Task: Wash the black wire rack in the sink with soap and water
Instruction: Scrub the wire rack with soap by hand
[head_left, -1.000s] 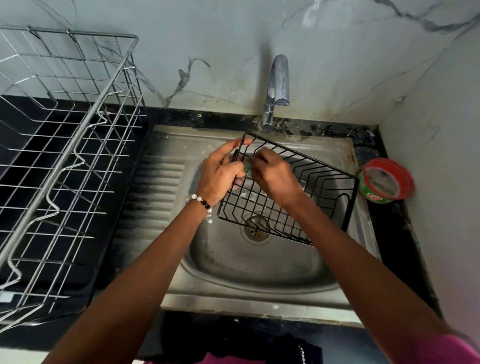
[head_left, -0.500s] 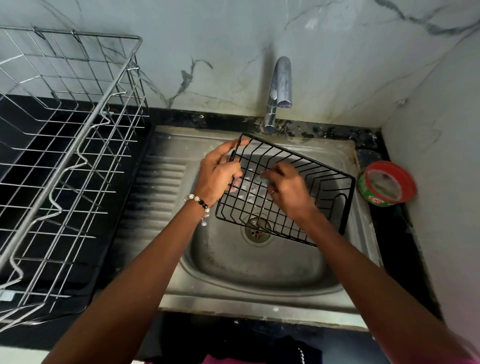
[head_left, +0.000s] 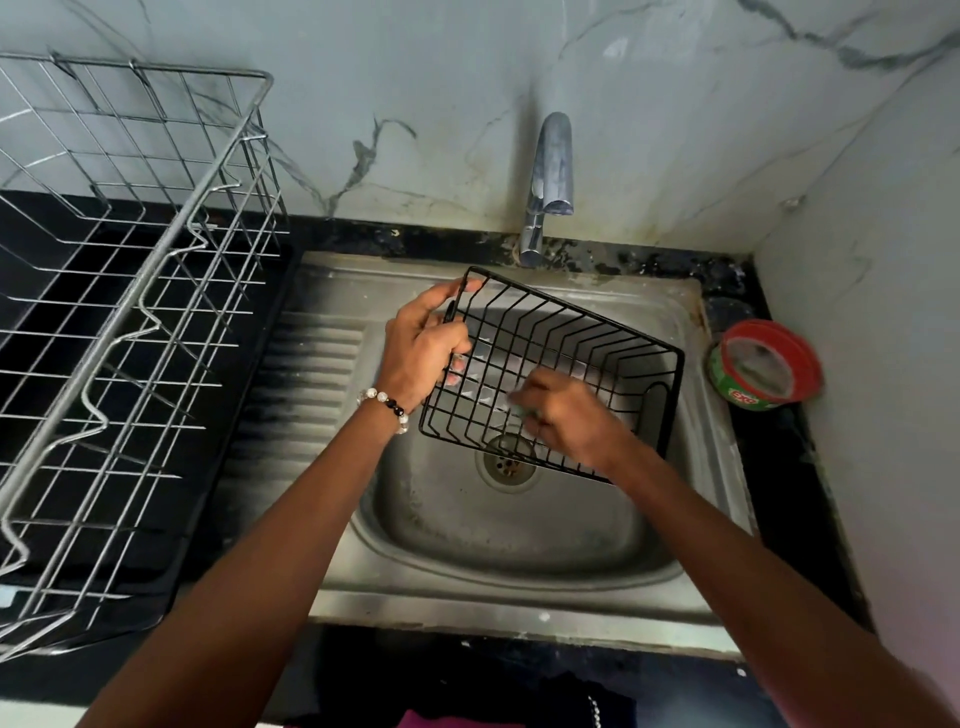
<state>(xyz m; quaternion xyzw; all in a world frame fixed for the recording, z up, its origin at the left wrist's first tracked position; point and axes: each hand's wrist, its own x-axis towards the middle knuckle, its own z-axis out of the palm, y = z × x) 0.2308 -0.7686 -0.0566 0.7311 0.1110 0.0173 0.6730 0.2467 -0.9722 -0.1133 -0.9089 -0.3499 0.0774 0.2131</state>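
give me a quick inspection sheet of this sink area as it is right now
surface: steel sink, basin looks mostly dry, drain open; black counter around it.
job's things: black wire rack held tilted over the basin, clear of the bottom; something small and green, blurred, in the right hand, likely a scrubber.
clutter: red and green soap tub on the counter right of the sink.
grippers: left hand grips the rack's left edge; right hand is closed inside the rack, blurred.
cables: nothing seen.
surroundings: tap with no water seen running; large silver dish rack on the left; marble-look wall.
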